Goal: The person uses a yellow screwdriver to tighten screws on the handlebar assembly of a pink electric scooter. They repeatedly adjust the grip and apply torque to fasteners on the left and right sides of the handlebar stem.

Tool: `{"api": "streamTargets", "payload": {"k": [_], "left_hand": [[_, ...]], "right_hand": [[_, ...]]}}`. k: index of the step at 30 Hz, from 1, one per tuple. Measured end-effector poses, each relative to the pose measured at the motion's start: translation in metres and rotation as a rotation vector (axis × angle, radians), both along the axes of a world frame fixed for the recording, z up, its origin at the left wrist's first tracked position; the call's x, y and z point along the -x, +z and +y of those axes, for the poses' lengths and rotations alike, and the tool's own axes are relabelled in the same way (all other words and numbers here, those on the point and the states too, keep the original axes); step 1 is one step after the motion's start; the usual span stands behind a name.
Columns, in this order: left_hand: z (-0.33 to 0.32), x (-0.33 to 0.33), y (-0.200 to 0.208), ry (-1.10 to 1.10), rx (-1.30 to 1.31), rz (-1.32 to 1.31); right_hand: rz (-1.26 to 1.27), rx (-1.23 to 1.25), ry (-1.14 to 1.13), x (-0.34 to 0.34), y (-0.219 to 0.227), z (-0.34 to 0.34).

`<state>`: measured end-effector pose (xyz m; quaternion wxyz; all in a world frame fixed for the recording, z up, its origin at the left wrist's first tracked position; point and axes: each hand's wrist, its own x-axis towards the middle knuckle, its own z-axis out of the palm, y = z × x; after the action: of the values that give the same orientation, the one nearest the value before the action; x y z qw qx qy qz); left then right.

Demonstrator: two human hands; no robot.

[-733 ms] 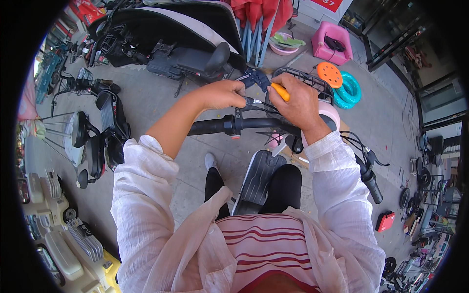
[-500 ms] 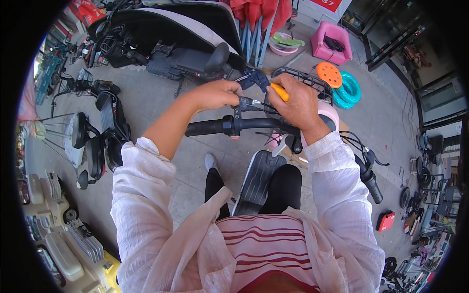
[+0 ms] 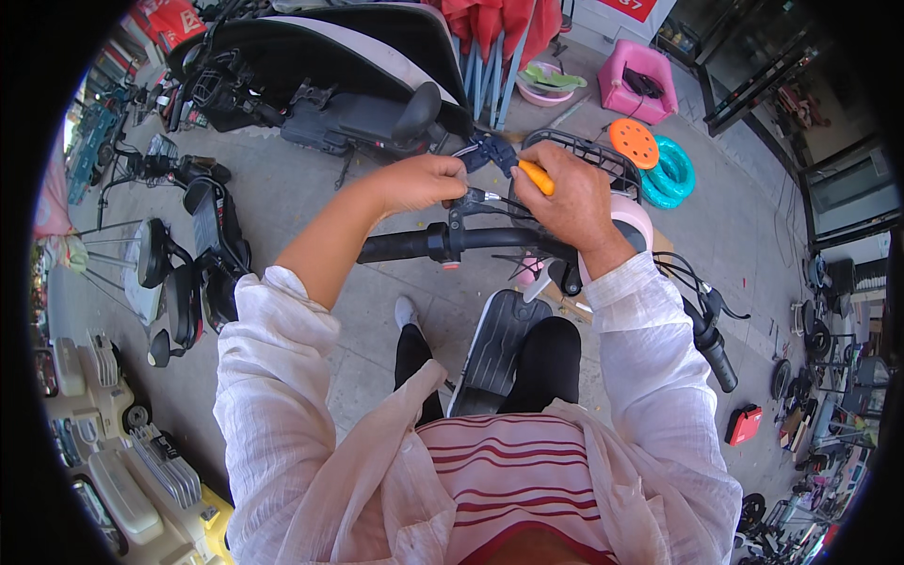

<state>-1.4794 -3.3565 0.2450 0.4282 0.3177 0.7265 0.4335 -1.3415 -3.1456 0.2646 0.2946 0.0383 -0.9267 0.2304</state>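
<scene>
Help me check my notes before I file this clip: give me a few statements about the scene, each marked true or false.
1. The right hand grips an orange object. True.
2. The left hand is on the floor. False: the left hand is up by the black handlebar.
3. A pink armchair is in the view's upper right. True.
4. The disc beside the turquoise ring is blue. False: that disc is orange.
5. A red case lies on the ground at right. True.

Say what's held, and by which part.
Right hand: orange-handled tool, by its handle. Left hand: at the black brake-lever mount; hold unclear.
</scene>
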Motion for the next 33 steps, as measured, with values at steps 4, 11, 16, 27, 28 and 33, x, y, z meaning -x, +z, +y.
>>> {"api": "streamTargets", "payload": {"k": [4, 11, 16, 27, 28, 33], "left_hand": [[0.000, -0.019, -0.007, 0.023, -0.038, 0.420], [0.028, -0.018, 0.013, -0.032, 0.321, 0.659], [0.039, -0.013, 0.007, 0.574, 0.076, 0.803], [0.070, -0.024, 0.012, 0.056, 0.510, 0.769], [0.065, -0.012, 0.010, 0.187, 0.563, 0.877], [0.013, 0.006, 0.010, 0.728, 0.214, 1.167]], "right_hand": [[-0.018, 0.006, -0.010, 0.000, 0.001, 0.002], [-0.012, -0.001, -0.011, 0.001, -0.002, 0.002], [0.017, 0.022, -0.023, 0.000, 0.002, 0.003], [0.240, 0.187, -0.090, -0.001, 0.003, 0.000], [0.223, 0.150, -0.092, 0.000, 0.004, -0.001], [0.211, 0.121, -0.149, 0.002, 0.001, 0.011]]}}
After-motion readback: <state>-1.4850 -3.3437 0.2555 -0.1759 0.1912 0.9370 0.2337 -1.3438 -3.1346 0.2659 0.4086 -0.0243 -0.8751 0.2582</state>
